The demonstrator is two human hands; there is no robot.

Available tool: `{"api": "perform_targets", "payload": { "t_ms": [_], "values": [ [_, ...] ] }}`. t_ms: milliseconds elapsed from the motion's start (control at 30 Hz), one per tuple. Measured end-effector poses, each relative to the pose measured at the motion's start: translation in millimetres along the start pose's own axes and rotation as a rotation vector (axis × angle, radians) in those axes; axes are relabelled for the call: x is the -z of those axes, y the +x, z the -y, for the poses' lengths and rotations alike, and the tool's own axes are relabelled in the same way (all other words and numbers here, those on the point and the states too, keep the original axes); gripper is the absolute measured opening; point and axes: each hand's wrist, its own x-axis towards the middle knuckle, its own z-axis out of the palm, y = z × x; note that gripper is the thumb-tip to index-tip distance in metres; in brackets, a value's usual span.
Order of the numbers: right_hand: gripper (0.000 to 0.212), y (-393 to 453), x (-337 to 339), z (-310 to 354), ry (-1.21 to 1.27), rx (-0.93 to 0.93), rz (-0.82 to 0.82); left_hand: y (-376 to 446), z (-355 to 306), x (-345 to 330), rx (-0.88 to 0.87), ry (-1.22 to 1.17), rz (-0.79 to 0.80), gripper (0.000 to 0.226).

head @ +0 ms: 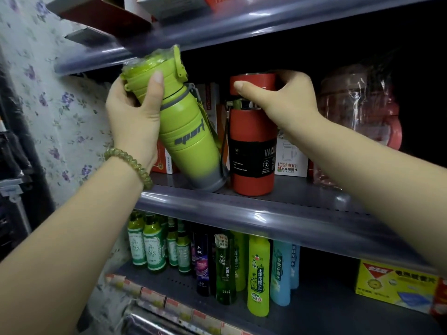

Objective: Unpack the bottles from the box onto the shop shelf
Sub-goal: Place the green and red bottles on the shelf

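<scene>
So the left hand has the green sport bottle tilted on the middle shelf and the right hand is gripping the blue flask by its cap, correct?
Not quite: the flask under the right hand is red, not blue, as the head view shows. The rest holds: the left hand has the green sport bottle tilted on the middle shelf.

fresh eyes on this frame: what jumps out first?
The lime green sport bottle, tilted, base on the middle shelf, gripped near its cap by the left hand. Right beside it an upright red vacuum flask, its lid held by the right hand. Below, a row of green bottles.
</scene>
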Motion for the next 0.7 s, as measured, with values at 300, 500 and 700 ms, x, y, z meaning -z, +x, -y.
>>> {"api": "perform_targets", "payload": {
  "t_ms": [300,500,700],
  "values": [
    [0.06,10.0,3.6,-8.4,-0.027,-0.002,-0.001,-14.3,46.7,18.6,0.256,-0.075,-0.232,0.059],
    [0.063,19.6,10.5,-19.1,0.023,-0.075,-0.027,8.6,42.9,-11.4,0.2,-0.029,-0.163,0.034],
    [0.061,22.5,19.1,-27.5,0.034,-0.086,-0.024,27.2,36.9,-32.3,0.14,0.035,-0.14,0.017]
  ]
}}
